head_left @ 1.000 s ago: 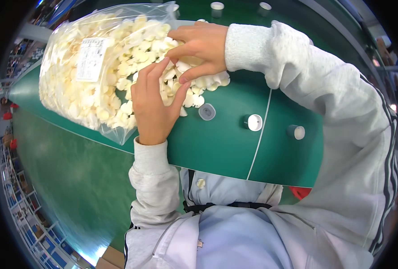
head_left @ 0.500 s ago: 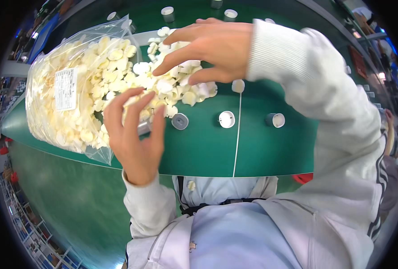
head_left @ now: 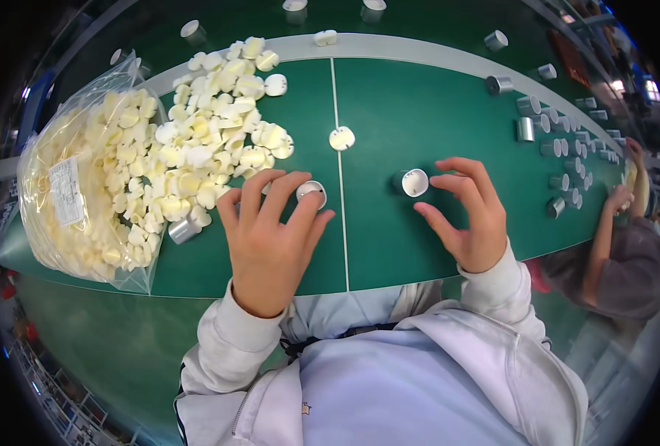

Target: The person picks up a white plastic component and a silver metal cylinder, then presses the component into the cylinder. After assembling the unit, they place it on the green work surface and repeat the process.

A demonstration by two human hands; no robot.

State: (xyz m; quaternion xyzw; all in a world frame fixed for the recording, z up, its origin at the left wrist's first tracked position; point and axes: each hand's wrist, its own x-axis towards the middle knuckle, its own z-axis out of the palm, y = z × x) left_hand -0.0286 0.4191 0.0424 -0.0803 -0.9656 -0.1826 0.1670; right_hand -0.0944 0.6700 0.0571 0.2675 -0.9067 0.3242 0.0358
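Observation:
My left hand (head_left: 267, 238) hovers palm down with its fingers apart. Its fingertips partly cover a small metal cylinder with a white top (head_left: 312, 192); whether they touch it I cannot tell. My right hand (head_left: 475, 219) is open, thumb and fingers spread beside a second white-topped cylinder (head_left: 413, 182), its fingertips close to the rim. To the left of my left hand a silver cylinder (head_left: 186, 229) lies tilted against a heap of pale cream, rounded plastic-looking pieces (head_left: 211, 119). One more such piece (head_left: 342, 138) sits on the white line of the green table.
A clear plastic bag (head_left: 66, 193) full of the same pieces lies open at the left. More cylinders (head_left: 524, 129) stand or lie along the right side, and several others (head_left: 295, 9) sit beyond the pale rail (head_left: 389, 46). Another person (head_left: 619, 260) works at the far right.
My right hand has drawn back from the heap to the right-hand cylinder. My left hand has moved right, toward the nearer white-topped cylinder. The whole view has shifted.

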